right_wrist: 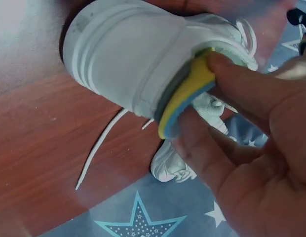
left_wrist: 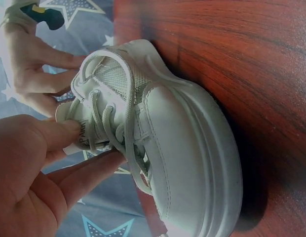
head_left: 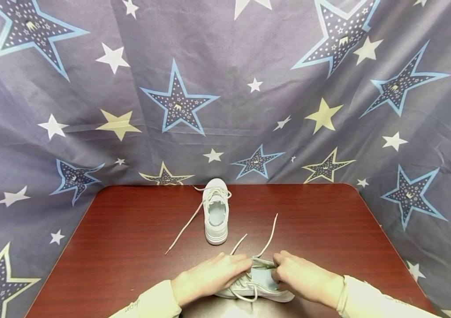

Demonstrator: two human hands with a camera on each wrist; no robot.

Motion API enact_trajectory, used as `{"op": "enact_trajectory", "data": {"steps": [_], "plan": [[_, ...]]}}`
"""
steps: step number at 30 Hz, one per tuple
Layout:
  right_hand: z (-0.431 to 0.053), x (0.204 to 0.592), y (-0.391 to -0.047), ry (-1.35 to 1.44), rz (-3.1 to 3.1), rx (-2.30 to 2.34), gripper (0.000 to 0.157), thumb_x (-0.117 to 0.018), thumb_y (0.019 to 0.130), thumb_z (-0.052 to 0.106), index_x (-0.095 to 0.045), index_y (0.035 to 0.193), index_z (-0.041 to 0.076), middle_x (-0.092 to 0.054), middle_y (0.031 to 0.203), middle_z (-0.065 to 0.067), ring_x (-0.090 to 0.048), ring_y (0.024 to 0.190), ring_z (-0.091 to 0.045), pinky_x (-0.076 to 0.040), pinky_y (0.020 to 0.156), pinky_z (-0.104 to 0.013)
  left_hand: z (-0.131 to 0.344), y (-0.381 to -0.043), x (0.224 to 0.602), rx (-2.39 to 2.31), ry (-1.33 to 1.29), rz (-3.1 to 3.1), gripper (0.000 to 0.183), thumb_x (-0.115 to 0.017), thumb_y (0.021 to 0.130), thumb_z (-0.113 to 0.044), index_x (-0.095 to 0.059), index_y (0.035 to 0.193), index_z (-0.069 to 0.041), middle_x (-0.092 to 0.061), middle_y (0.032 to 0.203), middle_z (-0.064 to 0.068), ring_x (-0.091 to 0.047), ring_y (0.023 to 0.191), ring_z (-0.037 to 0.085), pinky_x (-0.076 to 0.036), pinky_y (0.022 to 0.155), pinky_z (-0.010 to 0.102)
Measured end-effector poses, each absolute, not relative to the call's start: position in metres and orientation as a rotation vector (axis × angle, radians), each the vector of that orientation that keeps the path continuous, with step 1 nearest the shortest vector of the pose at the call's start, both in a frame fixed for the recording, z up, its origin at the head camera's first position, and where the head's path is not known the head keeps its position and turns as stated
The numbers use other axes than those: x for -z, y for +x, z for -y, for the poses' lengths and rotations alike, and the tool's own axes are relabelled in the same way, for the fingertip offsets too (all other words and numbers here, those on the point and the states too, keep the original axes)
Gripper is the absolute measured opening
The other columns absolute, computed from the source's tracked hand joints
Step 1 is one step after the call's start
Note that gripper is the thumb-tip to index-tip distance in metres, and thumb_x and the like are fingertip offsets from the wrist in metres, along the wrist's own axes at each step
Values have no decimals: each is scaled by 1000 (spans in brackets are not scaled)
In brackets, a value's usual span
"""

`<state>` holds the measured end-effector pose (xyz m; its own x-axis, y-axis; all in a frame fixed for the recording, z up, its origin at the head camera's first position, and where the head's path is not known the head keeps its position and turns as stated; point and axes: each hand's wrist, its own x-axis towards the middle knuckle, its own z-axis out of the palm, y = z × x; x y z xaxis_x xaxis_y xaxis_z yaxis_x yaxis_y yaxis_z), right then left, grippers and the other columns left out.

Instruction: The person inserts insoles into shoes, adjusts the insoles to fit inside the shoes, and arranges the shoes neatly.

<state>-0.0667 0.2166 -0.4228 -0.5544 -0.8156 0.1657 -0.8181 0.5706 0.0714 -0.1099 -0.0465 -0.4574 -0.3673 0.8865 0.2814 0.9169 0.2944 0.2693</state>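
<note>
A white lace-up sneaker lies sideways at the table's near edge, toe to the left and heel to the right. My left hand holds it by the tongue, the thumb pressed on the printed label and the fingers beneath. At the heel opening, my right hand pinches the rear end of an insole between thumb and fingers. The insole has a yellow layer and a blue-grey one, and its heel end stands up out of the shoe. Its front part stays inside the sneaker.
A second white sneaker stands farther back on the red-brown table, toe to the back edge, one lace trailing left. Loose laces of the held sneaker stretch away over the tabletop. A star-patterned cloth hangs behind the table.
</note>
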Motion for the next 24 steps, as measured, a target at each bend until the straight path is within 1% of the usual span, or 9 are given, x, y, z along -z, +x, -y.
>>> {"op": "enact_trajectory", "data": {"steps": [3, 7, 10, 14, 20, 24], "plan": [[-215, 424, -67, 1387, 2589, 9, 29, -84, 70, 10, -64, 62, 28, -45, 72, 7, -44, 65, -9, -32, 59, -15, 47, -109, 457, 591, -1720, 2467, 12, -56, 105, -15, -55, 94, -15, -55, 84, -7, -51, 62, 4, -39, 53, 17], [-214, 430, -65, 1367, 2592, -56, 32, -83, 76, 13, -59, 60, 28, -43, 73, 8, -39, 65, -7, -27, 58, -13, 47, -109, 457, 588, -1722, 2471, 12, -57, 105, -15, -55, 94, -15, -55, 85, -7, -52, 63, 5, -40, 54, 18], [-213, 435, -65, 1336, 2610, -170, 32, -84, 79, 14, -60, 62, 27, -42, 74, 10, -37, 67, -5, -27, 60, -12, 48, -110, 458, 594, -1719, 2474, 12, -57, 105, -15, -54, 93, -15, -55, 84, -7, -51, 62, 4, -40, 54, 18], [-214, 443, -66, 1318, 2590, -274, 30, -84, 77, 10, -62, 65, 26, -41, 74, 11, -38, 68, -3, -27, 61, -10, 47, -110, 458, 598, -1718, 2477, 13, -57, 106, -16, -54, 93, -15, -54, 84, -8, -50, 62, 4, -39, 53, 17], [-213, 451, -68, 1332, 2573, -271, 29, -84, 78, 11, -63, 65, 25, -43, 75, 11, -41, 69, -4, -30, 61, -10, 47, -110, 458, 600, -1720, 2475, 13, -57, 105, -15, -54, 93, -15, -54, 85, -7, -51, 62, 4, -40, 53, 18], [-212, 453, -70, 1390, 2530, -130, 31, -84, 71, 6, -62, 62, 27, -45, 74, 9, -42, 66, -5, -30, 59, -12, 46, -111, 459, 606, -1725, 2464, 12, -57, 105, -15, -55, 93, -15, -55, 85, -7, -50, 63, 4, -40, 53, 17]]}}
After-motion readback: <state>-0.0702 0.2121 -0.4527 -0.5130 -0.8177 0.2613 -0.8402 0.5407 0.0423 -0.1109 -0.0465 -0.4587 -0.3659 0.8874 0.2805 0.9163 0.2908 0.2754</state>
